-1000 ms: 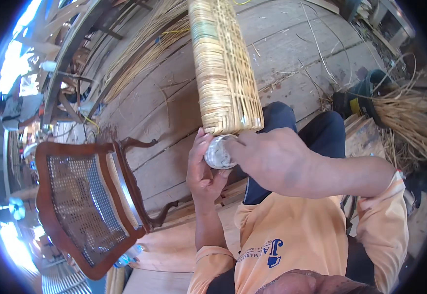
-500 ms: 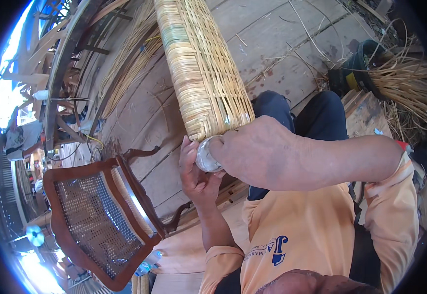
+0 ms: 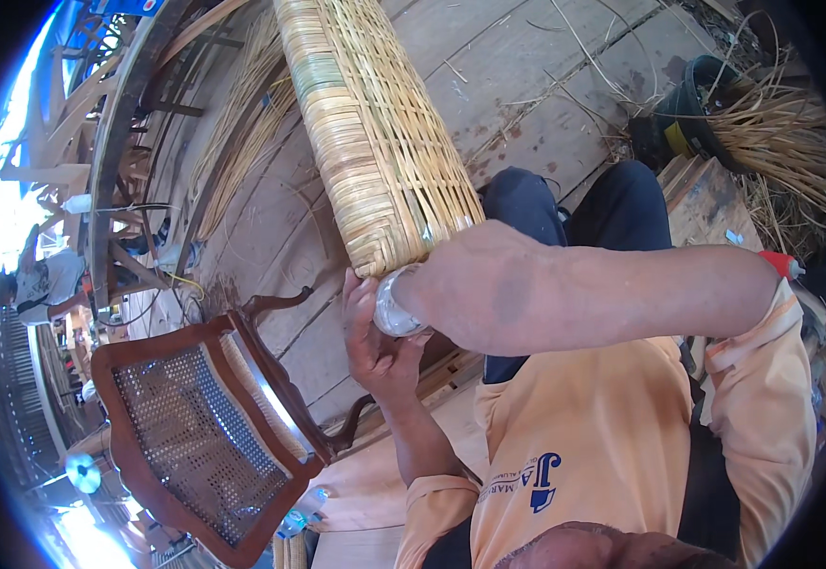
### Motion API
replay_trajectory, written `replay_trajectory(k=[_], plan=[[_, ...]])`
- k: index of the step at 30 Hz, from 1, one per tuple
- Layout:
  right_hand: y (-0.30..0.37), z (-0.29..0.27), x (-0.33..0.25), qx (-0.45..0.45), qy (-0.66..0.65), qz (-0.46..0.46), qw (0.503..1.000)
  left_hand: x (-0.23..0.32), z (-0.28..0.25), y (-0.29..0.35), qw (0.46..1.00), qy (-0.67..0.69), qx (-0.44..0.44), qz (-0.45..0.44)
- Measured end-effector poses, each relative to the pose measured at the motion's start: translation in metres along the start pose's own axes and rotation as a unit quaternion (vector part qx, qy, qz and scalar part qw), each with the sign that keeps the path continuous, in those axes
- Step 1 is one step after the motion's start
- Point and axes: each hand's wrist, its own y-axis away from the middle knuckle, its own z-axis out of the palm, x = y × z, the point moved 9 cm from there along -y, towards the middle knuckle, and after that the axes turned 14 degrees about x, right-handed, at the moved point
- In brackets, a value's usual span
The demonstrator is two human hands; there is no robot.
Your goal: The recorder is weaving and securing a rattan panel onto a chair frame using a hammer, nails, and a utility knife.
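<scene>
A long woven rattan piece (image 3: 384, 142) with a wrapped edge runs away from me, its near end at my hands. Against that end sits a shiny, whitish round piece (image 3: 395, 308), partly covered by my right hand; its exact kind is unclear. My left hand (image 3: 380, 346) curls around its left and lower side, fingertips close to the woven corner. From the right, my right hand (image 3: 465, 289) reaches across, back upward and closed against the round piece and the woven end. Its fingers are mostly hidden, as is whatever they hold.
A wooden chair with a cane panel (image 3: 209, 431) lies at the left. Rattan strips (image 3: 252, 133) lie on the plank floor beyond it. At the far right, a dark bucket (image 3: 702, 114) holds more strips (image 3: 778, 137). A plastic bottle (image 3: 304, 512) lies near the chair.
The woven piece and both hands appear slightly farther left in view, while the chair and bucket have shifted little. Both hands keep their places at the near end.
</scene>
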Motion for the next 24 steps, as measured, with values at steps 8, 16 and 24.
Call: replay_trajectory(k=[8,16,24], plan=[[0.009,-0.006,0.018,-0.022,0.005,0.021,1.0,-0.001,0.001,0.001,1.0,0.008,-0.002,-0.006],[0.024,-0.052,0.046,0.071,0.057,0.095,0.991,-0.003,-0.004,0.002,1.0,0.02,-0.005,-0.012],[0.008,-0.04,0.047,0.023,0.216,0.059,0.974,-0.002,-0.002,0.002,1.0,0.01,-0.019,-0.013]])
